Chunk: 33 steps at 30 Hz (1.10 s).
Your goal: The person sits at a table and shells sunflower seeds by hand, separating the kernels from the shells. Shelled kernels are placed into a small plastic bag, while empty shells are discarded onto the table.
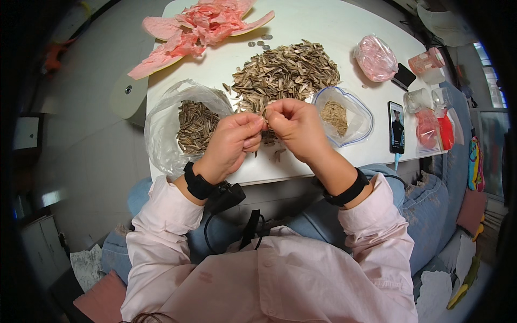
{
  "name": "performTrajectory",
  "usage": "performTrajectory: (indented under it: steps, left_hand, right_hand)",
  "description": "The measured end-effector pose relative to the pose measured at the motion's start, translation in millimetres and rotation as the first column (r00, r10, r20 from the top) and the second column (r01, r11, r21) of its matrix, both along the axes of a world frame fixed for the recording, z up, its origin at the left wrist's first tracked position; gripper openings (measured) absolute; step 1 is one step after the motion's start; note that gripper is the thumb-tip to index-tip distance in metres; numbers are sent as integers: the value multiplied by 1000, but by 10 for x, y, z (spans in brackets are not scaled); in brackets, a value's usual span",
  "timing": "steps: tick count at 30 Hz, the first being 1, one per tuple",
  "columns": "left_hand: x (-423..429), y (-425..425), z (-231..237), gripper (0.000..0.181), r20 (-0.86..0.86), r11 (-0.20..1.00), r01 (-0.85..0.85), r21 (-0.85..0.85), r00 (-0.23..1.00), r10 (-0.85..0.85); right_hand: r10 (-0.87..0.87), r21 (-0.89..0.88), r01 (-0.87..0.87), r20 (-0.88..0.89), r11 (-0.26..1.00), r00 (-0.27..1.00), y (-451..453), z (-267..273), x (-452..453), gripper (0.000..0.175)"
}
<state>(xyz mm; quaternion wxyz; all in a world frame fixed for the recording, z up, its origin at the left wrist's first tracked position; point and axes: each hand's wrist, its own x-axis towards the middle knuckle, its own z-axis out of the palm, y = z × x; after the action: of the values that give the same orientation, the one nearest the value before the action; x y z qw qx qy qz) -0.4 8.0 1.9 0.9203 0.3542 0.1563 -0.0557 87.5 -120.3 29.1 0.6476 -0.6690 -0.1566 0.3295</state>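
Note:
My left hand [236, 139] and my right hand [297, 125] meet over the near side of the table, fingertips pinched together on a sunflower seed [264, 113], mostly covered by the fingers. Just beyond them spreads a big heap of striped sunflower seed shells [288, 72]. Left of my left hand, an open clear plastic bag [159, 133] holds unshelled sunflower seeds [196, 125]. To the right of my right hand stands an open zip bag [359, 129] with pale shelled kernels [335, 115] inside. A few loose shells [278, 153] lie below my hands.
Pink-fleshed fruit rinds [202, 30] lie at the back left, near several coins [260, 42]. On the right are a wrapped pink bundle [375, 58], a black case [404, 76], a phone [396, 127] with a cable, a clear cup [417, 101] and a pink packet [427, 129].

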Motion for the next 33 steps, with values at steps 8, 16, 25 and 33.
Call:
performTrajectory:
  steps: [8,16,25,33]
  left_hand:
    - [20,-19,-30,19,7,993,102,-57,995,-102]
    - [0,-3,-35,28,80,910,28,414,994,-68]
    - [13,-14,-60,28,107,890,-18,456,994,-35]
    - [6,4,-64,30,159,840,-8,542,983,-94]
  right_hand:
    - [-75,-26,70,-325,997,943,-17,64,42,11]
    - [-89,-25,86,-300,996,950,2,46,-14,12]
    - [-15,24,14,22,1000,1000,-25,-17,-14,19]
    - [102,-31,-99,109,995,989,-67,73,75,19]
